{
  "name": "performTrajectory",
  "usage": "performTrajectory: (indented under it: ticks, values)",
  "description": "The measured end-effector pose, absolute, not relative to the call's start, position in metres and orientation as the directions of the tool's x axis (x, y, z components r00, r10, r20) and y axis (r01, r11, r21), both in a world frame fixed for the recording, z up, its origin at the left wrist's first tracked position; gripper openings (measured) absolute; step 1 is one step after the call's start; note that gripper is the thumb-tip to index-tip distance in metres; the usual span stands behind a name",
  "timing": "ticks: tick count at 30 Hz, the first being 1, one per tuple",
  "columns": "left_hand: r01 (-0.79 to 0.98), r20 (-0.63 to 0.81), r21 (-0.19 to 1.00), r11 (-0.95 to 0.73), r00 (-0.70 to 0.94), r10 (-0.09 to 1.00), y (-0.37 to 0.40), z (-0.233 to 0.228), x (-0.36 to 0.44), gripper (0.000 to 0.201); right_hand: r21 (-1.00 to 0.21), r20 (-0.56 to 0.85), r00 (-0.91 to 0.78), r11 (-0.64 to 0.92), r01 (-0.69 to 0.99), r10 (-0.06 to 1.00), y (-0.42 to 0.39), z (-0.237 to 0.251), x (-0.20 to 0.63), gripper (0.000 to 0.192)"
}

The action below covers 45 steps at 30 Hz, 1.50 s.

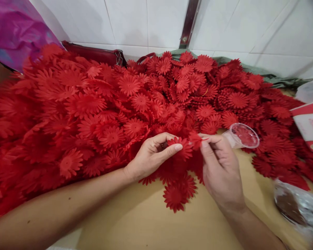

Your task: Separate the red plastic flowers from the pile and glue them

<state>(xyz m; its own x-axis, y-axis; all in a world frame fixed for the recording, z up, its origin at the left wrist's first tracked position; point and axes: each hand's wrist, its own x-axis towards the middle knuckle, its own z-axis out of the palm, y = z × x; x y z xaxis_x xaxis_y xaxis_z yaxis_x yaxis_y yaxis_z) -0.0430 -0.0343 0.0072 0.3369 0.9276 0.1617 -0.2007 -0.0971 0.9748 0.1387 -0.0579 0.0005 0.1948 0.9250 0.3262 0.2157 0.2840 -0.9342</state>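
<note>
My left hand (156, 151) pinches a red artificial flower (184, 150) between thumb and fingers, its notched petals facing up. Close by on the right, my right hand (220, 159) has its thumb and forefinger pressed together on a smaller red petal piece (195, 140), blurred by motion. Whether the two pieces are joined cannot be made out. Just below the hands, a few loose red flowers (175, 197) lie on the tan table (135, 222). Behind them rises a large heap of red petal layers (112, 135).
A clear plastic cup (243, 135) lies tipped beside my right hand. At right are a white-and-red box (310, 125) and a clear plastic bag (299, 205) with something brown. A dark red purse (94, 53) and a purple bag (18, 31) sit behind, near the tiled wall (127, 22).
</note>
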Motion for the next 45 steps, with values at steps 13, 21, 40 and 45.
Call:
performTrajectory:
  ticks: [13,21,40,45]
  values:
    - [-0.244,0.095,0.969,-0.038,0.226,0.969,-0.032,0.002,-0.043,0.033,-0.653,0.611,0.107,0.423,0.628,0.784,-0.057,0.014,0.140,0.028]
    - [-0.322,0.093,0.947,0.004,0.285,0.954,-0.030,0.002,-0.041,0.028,-0.523,0.666,-0.115,0.572,0.631,0.737,-0.063,0.014,0.135,0.024]
    - [-0.261,0.071,0.965,0.023,0.345,0.936,-0.032,0.006,-0.042,0.032,-0.812,0.491,0.098,0.414,0.411,0.866,-0.061,0.011,0.136,0.006]
    - [-0.252,0.056,0.968,0.018,0.283,0.958,-0.031,0.005,-0.043,0.037,-0.824,0.474,0.201,0.352,0.444,0.857,-0.056,0.007,0.142,0.011]
